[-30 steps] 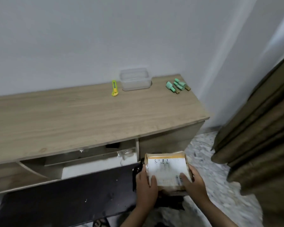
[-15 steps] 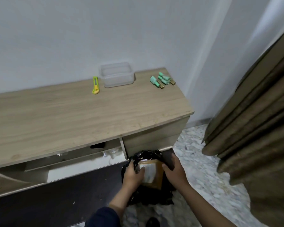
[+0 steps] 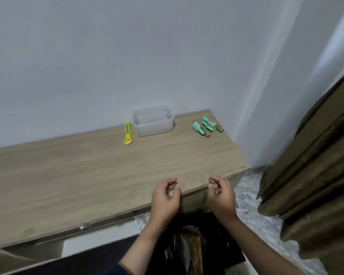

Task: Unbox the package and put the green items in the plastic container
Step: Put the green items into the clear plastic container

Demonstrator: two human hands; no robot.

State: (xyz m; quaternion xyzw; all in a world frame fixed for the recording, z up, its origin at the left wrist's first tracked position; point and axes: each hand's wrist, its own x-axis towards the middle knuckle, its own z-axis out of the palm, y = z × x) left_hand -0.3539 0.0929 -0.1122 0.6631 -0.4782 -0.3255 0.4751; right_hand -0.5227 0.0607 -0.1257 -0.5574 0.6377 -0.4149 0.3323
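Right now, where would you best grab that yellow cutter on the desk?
Probably pinch the yellow cutter across its long narrow sides, mid-body, coming from above. It lies flat on the desk, lengthwise away from the person, apart from the plastic container.

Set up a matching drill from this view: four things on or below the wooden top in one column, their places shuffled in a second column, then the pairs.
Things
1. utility knife
2. plastic container
3. green items
4. black bag

Places
A. far right end of the wooden top, near the corner
B. on the floor below the front edge, between the forearms
C. against the wall, between the other two
D. just left of the clear tub

Pairs: 1-D, 2-C, 3-A, 4-B
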